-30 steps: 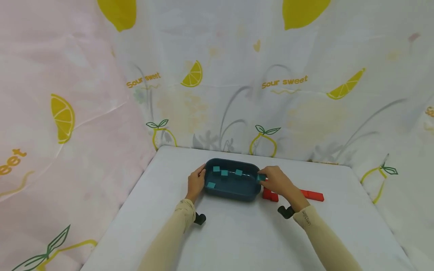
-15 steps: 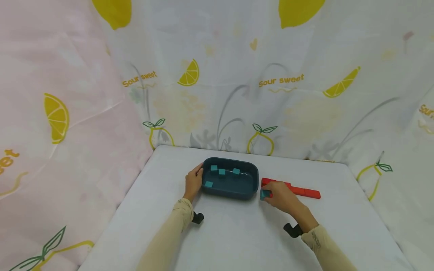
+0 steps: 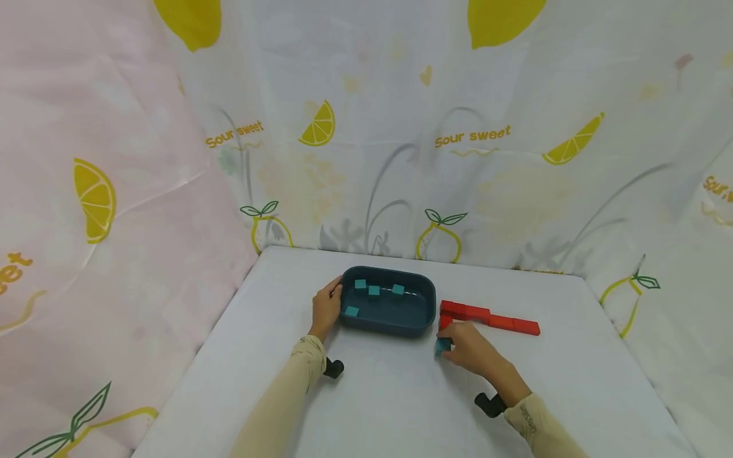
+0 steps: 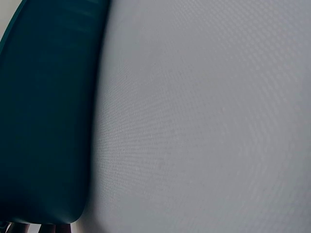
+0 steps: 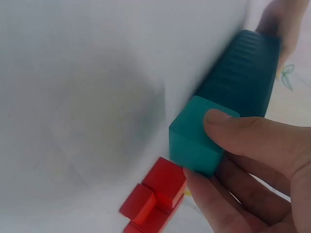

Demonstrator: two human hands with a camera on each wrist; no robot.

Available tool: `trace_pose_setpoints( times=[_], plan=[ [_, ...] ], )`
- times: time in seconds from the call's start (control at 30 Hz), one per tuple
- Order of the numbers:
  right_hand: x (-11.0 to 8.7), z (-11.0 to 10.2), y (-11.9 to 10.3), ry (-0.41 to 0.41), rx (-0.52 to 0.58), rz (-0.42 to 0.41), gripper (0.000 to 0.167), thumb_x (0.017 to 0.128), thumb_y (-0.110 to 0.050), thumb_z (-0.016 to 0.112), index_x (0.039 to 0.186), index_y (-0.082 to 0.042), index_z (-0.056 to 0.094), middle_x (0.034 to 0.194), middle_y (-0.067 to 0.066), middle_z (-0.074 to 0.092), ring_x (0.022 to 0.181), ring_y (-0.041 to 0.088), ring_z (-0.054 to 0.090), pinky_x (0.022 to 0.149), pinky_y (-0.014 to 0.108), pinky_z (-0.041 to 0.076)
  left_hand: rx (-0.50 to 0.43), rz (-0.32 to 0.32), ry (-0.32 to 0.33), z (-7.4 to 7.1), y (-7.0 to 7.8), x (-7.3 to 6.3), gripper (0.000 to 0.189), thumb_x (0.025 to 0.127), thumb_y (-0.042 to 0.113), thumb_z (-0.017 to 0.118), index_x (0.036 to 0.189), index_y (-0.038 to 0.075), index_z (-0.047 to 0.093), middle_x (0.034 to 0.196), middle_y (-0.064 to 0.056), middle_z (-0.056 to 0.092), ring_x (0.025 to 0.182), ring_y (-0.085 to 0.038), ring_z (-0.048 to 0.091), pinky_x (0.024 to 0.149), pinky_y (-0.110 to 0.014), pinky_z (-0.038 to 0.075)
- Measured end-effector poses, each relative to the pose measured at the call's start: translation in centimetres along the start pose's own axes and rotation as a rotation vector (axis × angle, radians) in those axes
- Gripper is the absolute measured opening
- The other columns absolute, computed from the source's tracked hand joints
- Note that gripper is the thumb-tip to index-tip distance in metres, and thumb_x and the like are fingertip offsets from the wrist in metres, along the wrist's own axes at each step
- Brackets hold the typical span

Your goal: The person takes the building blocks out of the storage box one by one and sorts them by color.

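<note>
My left hand [image 3: 326, 312] holds the left end of a dark blue plastic bin [image 3: 389, 329], with several teal cubes [image 3: 374, 291] scattered on its floor. In the left wrist view the bin's side wall [image 4: 46, 116] fills the left edge, and only fingertips show below it. Between thumb and fingers my right hand [image 3: 472, 348] pinches another teal cube [image 5: 197, 138], in front of the bin's right corner. This cube is close to the near end of a row of red blocks [image 3: 466, 312]; whether it touches the table or the blocks, I cannot tell.
The red blocks form an angled line running right from beside the bin, with part of it hidden behind my right hand. A white table [image 3: 389, 401] carries everything. Lemon-printed cloth [image 3: 355, 178] hangs behind and at the sides. Black wrist mounts [image 3: 489, 405] sit under the forearms.
My right hand has brought the teal cube out from the bin's right edge and toward me, down to the near end of the red blocks. The left hand stays on the bin.
</note>
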State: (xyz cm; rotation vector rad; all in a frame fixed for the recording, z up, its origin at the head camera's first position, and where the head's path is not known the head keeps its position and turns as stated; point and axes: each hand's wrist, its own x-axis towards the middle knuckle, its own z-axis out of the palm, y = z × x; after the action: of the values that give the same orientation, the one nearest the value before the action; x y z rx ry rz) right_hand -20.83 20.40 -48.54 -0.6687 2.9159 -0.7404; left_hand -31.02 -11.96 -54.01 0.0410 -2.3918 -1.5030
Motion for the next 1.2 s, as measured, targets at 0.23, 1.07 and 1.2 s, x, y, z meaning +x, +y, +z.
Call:
trace_pose_setpoints(
  times=[0.23, 1.07, 1.2],
  plan=[
    [-0.1, 0.5, 0.2, -0.028, 0.002, 0.022, 0.035, 0.076, -0.007, 0.083, 0.109, 0.001, 0.073, 0.097, 0.004, 0.071, 0.083, 0.015, 0.059, 0.076, 0.034, 0.057, 0.010, -0.005, 0.000, 0.0, 0.1, -0.1, 0.034, 0.102, 0.015, 0.052, 0.133, 0.007, 0.061, 0.131, -0.015, 0.060, 0.123, -0.032, 0.055, 0.101, -0.048, 0.044],
    [2.3, -2.5, -1.0, 0.069, -0.010, -0.083, 0.036, 0.081, -0.016, 0.080, 0.109, 0.004, 0.071, 0.092, 0.010, 0.072, 0.077, 0.021, 0.063, 0.067, 0.031, 0.056, -0.016, -0.012, -0.007, -0.1, -0.1, 0.1, 0.034, 0.102, 0.016, 0.052, 0.134, 0.008, 0.061, 0.132, -0.014, 0.059, 0.123, -0.031, 0.055, 0.101, -0.047, 0.044],
    [4.4, -3.8, -1.9, 0.101, -0.048, -0.126, 0.036, 0.083, -0.015, 0.078, 0.111, 0.006, 0.070, 0.102, 0.017, 0.070, 0.091, 0.030, 0.066, 0.080, 0.041, 0.056, -0.016, -0.014, -0.004, -0.1, -0.1, 0.1, 0.034, 0.102, 0.016, 0.052, 0.134, 0.008, 0.060, 0.132, -0.014, 0.059, 0.124, -0.030, 0.054, 0.101, -0.047, 0.044]
  ],
)
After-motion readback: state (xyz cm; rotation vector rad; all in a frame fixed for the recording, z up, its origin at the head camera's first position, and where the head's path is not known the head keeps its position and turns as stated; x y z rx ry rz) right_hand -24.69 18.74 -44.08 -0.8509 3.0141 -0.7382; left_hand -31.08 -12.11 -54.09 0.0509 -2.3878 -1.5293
